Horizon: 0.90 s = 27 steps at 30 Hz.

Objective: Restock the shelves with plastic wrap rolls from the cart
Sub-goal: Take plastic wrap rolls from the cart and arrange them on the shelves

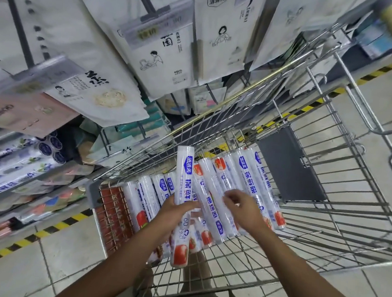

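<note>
Several white plastic wrap rolls (249, 176) with blue lettering and red fruit pictures lie side by side in the wire cart (338, 232). My left hand (176, 211) grips one roll (184, 173) at its middle and holds it lifted above the others, pointing away from me. My right hand (244, 209) rests on the rolls just to the right, its fingers curled over another roll (212, 196); whether it grips that roll is unclear.
The shelf unit stands to the left, with stocked wrap rolls (8, 171) on a lower shelf and white hanging packets (165, 54) above. Yellow-black tape (50, 226) marks the tiled floor along the shelf base. A grey panel (290, 165) sits in the cart.
</note>
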Available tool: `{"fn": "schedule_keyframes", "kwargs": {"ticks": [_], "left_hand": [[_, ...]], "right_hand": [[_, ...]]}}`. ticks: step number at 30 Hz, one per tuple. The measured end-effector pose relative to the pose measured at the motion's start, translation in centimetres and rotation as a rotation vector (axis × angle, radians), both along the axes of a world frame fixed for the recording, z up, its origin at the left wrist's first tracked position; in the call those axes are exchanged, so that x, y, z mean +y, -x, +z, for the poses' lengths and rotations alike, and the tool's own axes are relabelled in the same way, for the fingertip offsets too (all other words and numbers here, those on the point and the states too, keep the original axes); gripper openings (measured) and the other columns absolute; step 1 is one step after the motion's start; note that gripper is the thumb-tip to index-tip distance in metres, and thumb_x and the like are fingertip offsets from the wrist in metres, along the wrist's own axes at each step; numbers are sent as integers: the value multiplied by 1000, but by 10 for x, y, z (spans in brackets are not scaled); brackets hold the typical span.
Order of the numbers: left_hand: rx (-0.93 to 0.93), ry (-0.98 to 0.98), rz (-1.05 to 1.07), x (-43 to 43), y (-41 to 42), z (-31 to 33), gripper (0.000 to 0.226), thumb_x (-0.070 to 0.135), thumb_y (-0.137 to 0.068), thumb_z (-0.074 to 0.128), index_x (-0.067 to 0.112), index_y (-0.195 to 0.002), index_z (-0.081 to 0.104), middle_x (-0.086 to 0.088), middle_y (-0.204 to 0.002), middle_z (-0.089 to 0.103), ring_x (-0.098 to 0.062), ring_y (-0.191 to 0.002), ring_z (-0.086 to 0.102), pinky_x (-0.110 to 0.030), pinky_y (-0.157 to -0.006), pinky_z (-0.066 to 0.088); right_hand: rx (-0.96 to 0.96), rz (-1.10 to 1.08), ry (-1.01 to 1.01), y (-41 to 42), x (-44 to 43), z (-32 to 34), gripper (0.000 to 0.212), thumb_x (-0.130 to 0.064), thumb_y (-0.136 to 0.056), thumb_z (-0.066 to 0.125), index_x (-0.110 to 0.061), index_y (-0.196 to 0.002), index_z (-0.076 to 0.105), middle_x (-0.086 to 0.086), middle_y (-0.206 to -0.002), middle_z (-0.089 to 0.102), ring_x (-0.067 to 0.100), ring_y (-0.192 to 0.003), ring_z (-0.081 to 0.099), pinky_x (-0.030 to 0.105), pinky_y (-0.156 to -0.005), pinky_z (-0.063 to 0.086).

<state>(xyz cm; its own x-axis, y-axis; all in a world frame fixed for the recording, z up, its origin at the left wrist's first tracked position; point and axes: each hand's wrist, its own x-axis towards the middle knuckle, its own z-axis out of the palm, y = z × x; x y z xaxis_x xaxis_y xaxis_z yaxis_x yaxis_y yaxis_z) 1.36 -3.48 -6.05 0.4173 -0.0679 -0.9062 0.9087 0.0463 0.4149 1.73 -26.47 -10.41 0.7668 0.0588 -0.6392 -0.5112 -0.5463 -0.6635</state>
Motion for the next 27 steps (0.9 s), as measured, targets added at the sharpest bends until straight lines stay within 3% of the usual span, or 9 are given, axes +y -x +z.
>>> {"fn": "schedule_keyframes", "kwargs": {"ticks": [2,4,9,12,13,17,21,24,27], "left_hand": [[5,-36,21,6,3,1,36,17,-85,83,10,-116,67,-15,-101,79,-38,-93,77,-60,-92,59],[12,-92,35,11,6,1,26,14,-90,78,9,-112,66,-15,-93,79,-38,-83,76,-62,-88,60],[-49,-244,-162,25,13,2,43,33,-84,79,19,-122,64,-3,-96,79,-20,-74,71,-35,-63,56],[-55,-290,-225,31,19,5,67,54,-75,81,30,-133,57,2,-112,76,-20,-94,75,-46,-89,60],[-65,-302,-230,34,22,5,67,54,-75,82,31,-132,58,4,-110,77,-19,-92,75,-44,-90,61],[-98,-284,-191,43,28,9,48,34,-84,83,24,-125,62,-2,-95,78,-15,-64,68,-31,-65,55],[-113,-275,-132,59,36,16,39,30,-87,82,30,-120,61,-4,-102,77,-16,-71,69,-37,-77,59],[-168,-277,-118,72,42,25,50,35,-85,81,28,-130,61,-2,-110,76,-18,-82,68,-45,-88,61],[-207,-290,-82,86,51,40,36,23,-92,77,23,-126,63,6,-91,77,-9,-69,71,-29,-67,59]], "right_hand": [[-30,-46,299,-7,-25,-25,40,-22,-96,62,-13,-135,57,7,-132,63,22,-117,59,42,-102,50],[-16,33,512,-7,-41,-45,50,-19,-92,59,-9,-139,47,14,-136,56,31,-122,51,48,-98,48],[-34,159,666,3,-46,-66,56,-32,-89,64,-14,-136,40,15,-125,56,32,-113,55,50,-88,55],[57,186,671,-4,-47,-71,57,-42,-88,65,-13,-131,43,15,-118,55,32,-109,54,48,-85,55],[101,195,657,-4,-46,-73,58,-44,-87,66,-11,-129,44,15,-116,54,32,-107,55,48,-85,55],[160,147,568,-1,-37,-78,43,-40,-91,67,-11,-117,49,6,-93,61,27,-88,65,48,-81,60],[157,172,481,-5,-27,-65,27,-37,-93,67,-14,-104,58,-2,-82,62,17,-79,62,36,-76,55],[116,212,353,-11,-12,-45,29,-42,-90,72,-20,-82,55,-2,-74,61,17,-72,61,30,-66,45],[62,125,162,-9,13,-15,31,-32,-87,78,-20,-70,55,-5,-58,59,20,-63,63,36,-59,53]]}}
